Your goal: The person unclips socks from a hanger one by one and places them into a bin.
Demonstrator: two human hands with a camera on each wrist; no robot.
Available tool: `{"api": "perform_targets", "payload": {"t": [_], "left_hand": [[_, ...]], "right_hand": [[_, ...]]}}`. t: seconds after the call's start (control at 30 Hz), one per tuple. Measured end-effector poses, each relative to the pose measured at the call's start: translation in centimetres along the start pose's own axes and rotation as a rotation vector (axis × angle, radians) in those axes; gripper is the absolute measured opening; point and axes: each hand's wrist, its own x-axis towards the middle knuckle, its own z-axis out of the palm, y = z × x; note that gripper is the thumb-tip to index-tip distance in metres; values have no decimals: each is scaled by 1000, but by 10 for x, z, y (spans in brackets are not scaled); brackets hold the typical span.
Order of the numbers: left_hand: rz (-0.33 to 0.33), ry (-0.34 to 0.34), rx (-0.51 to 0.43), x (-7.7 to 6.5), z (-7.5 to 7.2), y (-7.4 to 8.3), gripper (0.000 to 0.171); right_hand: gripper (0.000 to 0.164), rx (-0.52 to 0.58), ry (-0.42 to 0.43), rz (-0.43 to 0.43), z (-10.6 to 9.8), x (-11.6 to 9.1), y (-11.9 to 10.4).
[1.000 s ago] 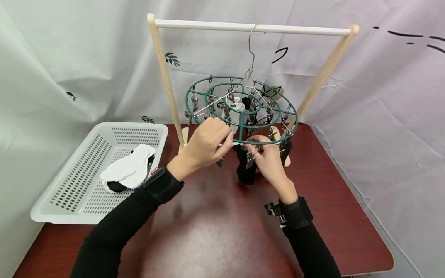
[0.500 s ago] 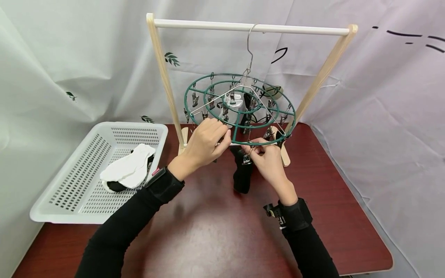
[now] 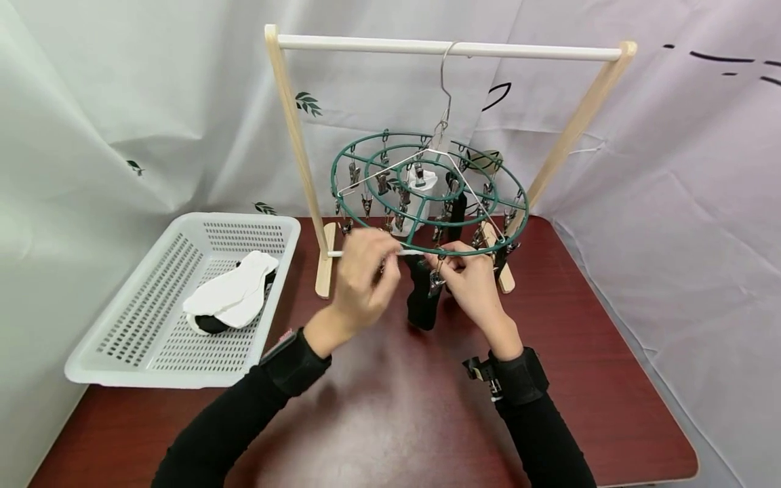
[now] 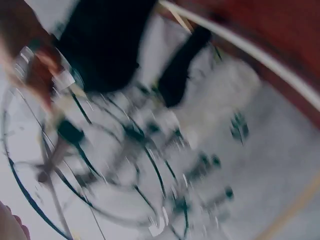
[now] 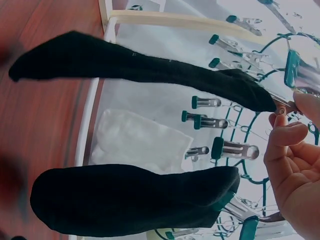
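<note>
A round green clip hanger (image 3: pixel 417 220) hangs by its metal hook from the rack. At its front edge my right hand (image 3: pixel 470 278) pinches a metal clip (image 5: pixel 284 103) at the top of a dangling black sock (image 3: pixel 421 305). Another black sock (image 5: pixel 130 200) and a white sock (image 5: pixel 140 145) hang from other clips in the right wrist view. Blurred by motion, my left hand (image 3: pixel 366 278) is just before the hanger's left front, fingers loosely bent, with nothing visible in them. Only a sliver of its fingers (image 4: pixel 12 225) shows in the left wrist view.
A white perforated basket (image 3: pixel 152 376) holding white and black socks (image 3: pixel 232 291) stands on the left of the dark red table (image 3: pixel 390 420). The wooden rack's white bar (image 3: pixel 366 45) runs above the hanger. Several unused clips (image 3: pixel 366 205) dangle from its rings.
My left hand has dropped slightly and its fingers have loosened. The hanger has swung a little and the black sock has swayed. My right hand stays in place at the front edge.
</note>
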Motion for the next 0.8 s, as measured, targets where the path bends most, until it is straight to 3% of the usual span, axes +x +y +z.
{"api": "perform_targets", "payload": {"t": [0.07,0.13,0.17,0.23,0.33,0.4,0.47,0.6,0.7,0.8], "left_hand": [[-40,-76,-43,-16,6,8,13],[-164,-185,-68,-35,11,13,13],[-260,-232,-76,-45,14,15,12],[-517,-307,-109,-63,18,16,15],[-936,-349,-197,-82,24,11,31],[-1149,-353,-249,-88,29,4,42],[-1301,-350,-324,-90,33,-3,49],[-1453,-388,-508,-88,37,-12,61],[-1493,-430,-648,-90,39,-16,67],[-1530,-427,-728,-94,39,-16,69]], "right_hand": [[20,-3,-4,5,-1,0,0],[21,-7,-10,10,-1,-1,1],[21,-5,-13,11,-1,-1,1],[21,-4,-18,11,-1,-1,1],[19,-3,-19,7,0,-1,1],[18,-2,-16,4,0,-1,1],[17,7,-20,4,0,-1,1],[16,17,-30,4,1,0,0],[17,6,-29,2,0,0,2],[16,-12,-21,-14,-2,1,3]]}}
